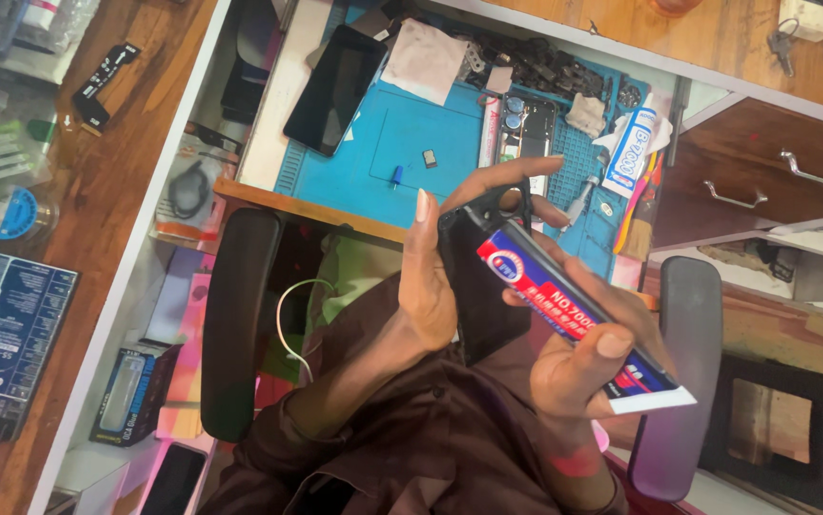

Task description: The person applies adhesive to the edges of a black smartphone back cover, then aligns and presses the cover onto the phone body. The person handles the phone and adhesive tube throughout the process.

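The left hand [428, 281] wraps its fingers around a black phone [478, 296], held above the lap near the blue mat [411, 143]. The right hand [578, 358] grips a glue tube [574, 319], its tip touching the phone.

A white worktop [268, 124] carries a blue work mat [431, 143] and is edged along the near side by a wooden strip [307, 210]. Beyond it lies a brown wooden surface [717, 38]. To one side stand dark wooden drawers [764, 162] with metal handles [817, 172]. A black chair shows two padded armrests [235, 324]. Another wooden surface [97, 191] holds scattered packages. Light is even and soft.
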